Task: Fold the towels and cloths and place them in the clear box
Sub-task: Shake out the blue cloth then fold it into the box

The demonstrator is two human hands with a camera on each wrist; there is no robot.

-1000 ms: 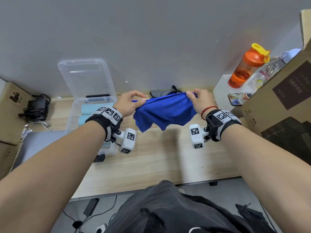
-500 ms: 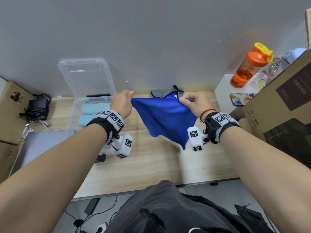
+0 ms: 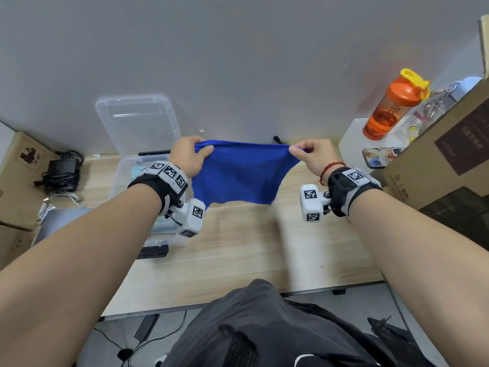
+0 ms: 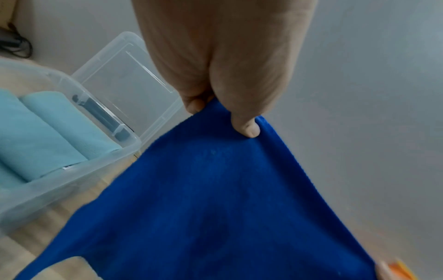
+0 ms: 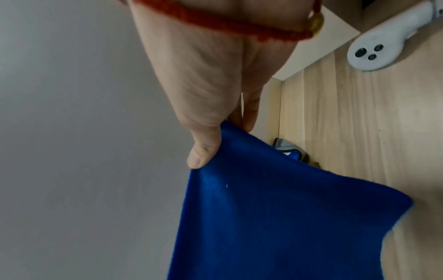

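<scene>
A bright blue cloth (image 3: 238, 176) hangs spread out above the wooden table (image 3: 238, 247), stretched between both hands. My left hand (image 3: 189, 157) pinches its upper left corner, thumb (image 4: 246, 128) on the fabric (image 4: 215, 199). My right hand (image 3: 311, 154) pinches the upper right corner, thumb (image 5: 203, 151) pressed on the cloth (image 5: 275, 217). The clear box (image 3: 119, 178) stands at the left behind my left wrist, its lid (image 3: 137, 123) leaning on the wall. Light blue rolled towels (image 4: 48, 132) lie inside the box (image 4: 72, 181).
A grey cloth (image 5: 287, 147) lies at the table's back edge behind the blue one. An orange bottle (image 3: 394, 104) stands on a white block at the right, beside a cardboard box (image 3: 444, 160). A charger with cables (image 3: 60, 170) lies far left. A white controller (image 5: 383, 49) rests on the table.
The hands have moved apart and pulled the bunched blue cloth out flat, so it now hangs as a wide sheet with a straight top edge.
</scene>
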